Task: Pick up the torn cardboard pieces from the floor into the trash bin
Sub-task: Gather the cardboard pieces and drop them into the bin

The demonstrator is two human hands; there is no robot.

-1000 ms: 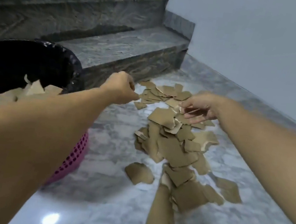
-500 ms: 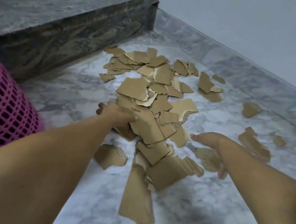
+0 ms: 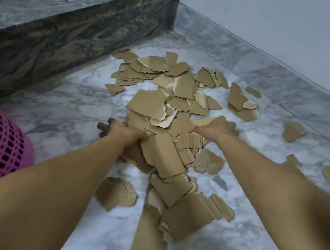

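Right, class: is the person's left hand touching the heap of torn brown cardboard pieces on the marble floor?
Touching. The head view shows the left hand gripping the near-left edge of the torn brown cardboard heap.

Flooring: polished grey-white veined marble floor [image 3: 66, 98], seen across the centre and lower frame, with soft sheen noted. Upper left: a dark grey stone step [image 3: 71, 2] with a swirled-grain riser is set against the floor. Upper right: a plain pale blue-grey wall [image 3: 283, 24] is met at its base by a marble skirting band [image 3: 256, 59] running diagonally. Lighting is even and dim.
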